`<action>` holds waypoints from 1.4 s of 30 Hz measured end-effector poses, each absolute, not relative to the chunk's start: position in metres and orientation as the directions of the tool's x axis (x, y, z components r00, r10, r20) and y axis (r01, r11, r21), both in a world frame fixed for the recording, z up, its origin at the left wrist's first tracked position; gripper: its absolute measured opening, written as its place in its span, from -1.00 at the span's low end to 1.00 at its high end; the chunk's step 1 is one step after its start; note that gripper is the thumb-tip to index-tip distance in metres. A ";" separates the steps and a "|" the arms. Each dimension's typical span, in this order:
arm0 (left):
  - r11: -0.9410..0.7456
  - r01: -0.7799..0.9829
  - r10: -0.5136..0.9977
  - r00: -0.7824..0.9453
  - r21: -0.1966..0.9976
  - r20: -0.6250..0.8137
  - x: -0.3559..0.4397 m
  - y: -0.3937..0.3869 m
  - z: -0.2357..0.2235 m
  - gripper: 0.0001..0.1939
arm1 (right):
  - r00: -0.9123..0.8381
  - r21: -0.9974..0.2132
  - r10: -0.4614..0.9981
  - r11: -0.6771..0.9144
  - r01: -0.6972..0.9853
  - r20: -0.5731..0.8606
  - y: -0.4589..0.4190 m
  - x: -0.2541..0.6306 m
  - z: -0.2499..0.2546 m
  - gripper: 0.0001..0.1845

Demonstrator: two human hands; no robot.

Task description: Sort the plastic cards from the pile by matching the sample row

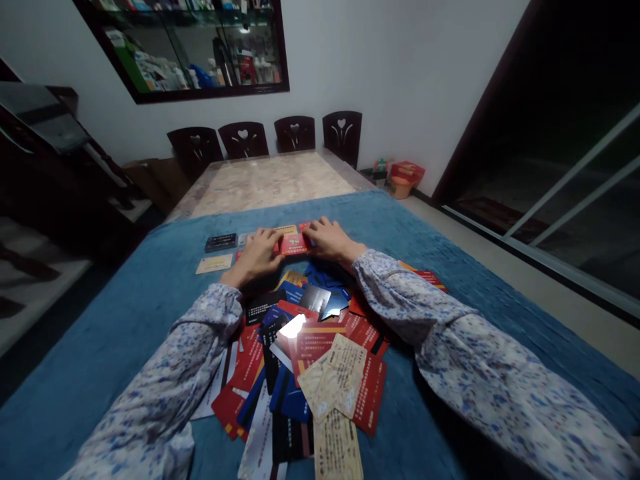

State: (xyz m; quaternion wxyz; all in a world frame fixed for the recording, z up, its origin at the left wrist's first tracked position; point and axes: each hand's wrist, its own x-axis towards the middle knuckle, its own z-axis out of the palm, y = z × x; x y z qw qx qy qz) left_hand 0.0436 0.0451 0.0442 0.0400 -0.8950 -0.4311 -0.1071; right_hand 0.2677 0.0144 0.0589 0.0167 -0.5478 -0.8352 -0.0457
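Note:
At the far side of a loose heap, a red card (293, 244) lies flat on the blue cloth, in a row of cards. My left hand (256, 257) is at its left edge, fingers bent and thumb apart, over other red cards. On the opposite side, my right hand (333, 240) rests with curved fingers and its fingertips at the right edge. A yellow card (289, 230) shows just behind. Left of my left hand lie a black card (221, 242) and a cream card (214, 263). Between my forearms spreads a heap of red, blue, black and beige cards (320, 347).
The blue cloth (165, 293) covers the near part of a long table, with a marble-patterned top (285, 177) beyond. Several dark chairs (243, 140) stand at its far end. A few cards (430, 279) lie past my right forearm. A glass door (560, 200) is at right.

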 end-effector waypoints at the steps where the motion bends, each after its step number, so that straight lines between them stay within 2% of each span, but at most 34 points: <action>1: -0.617 0.787 0.771 0.599 0.022 0.216 0.042 0.047 0.043 -0.51 | -0.405 0.058 0.912 0.402 0.914 0.069 0.017 0.266 0.059 -0.43; 8: -0.557 0.830 0.824 0.547 0.035 0.147 0.032 0.057 0.035 -0.47 | -0.426 0.072 0.904 0.423 0.903 0.036 0.033 0.254 0.054 -0.51; 17: -0.520 0.851 0.853 0.514 0.072 0.083 0.027 0.069 0.032 -0.53 | -0.451 0.076 0.892 0.451 0.889 -0.019 0.055 0.250 0.048 -0.43; 24: -0.511 0.857 0.860 0.509 0.066 0.048 0.027 0.073 0.029 -0.53 | -0.455 0.064 0.890 0.456 0.888 -0.034 0.062 0.249 0.045 -0.45; 34: -0.526 0.849 0.851 0.524 0.054 0.042 0.025 0.074 0.027 -0.58 | -0.464 0.075 0.884 0.468 0.881 -0.061 0.064 0.245 0.047 -0.56; 42: -0.516 0.854 0.856 0.514 0.063 0.052 0.022 0.079 0.023 -0.64 | -0.470 0.049 0.880 0.474 0.879 -0.068 0.065 0.244 0.047 -0.53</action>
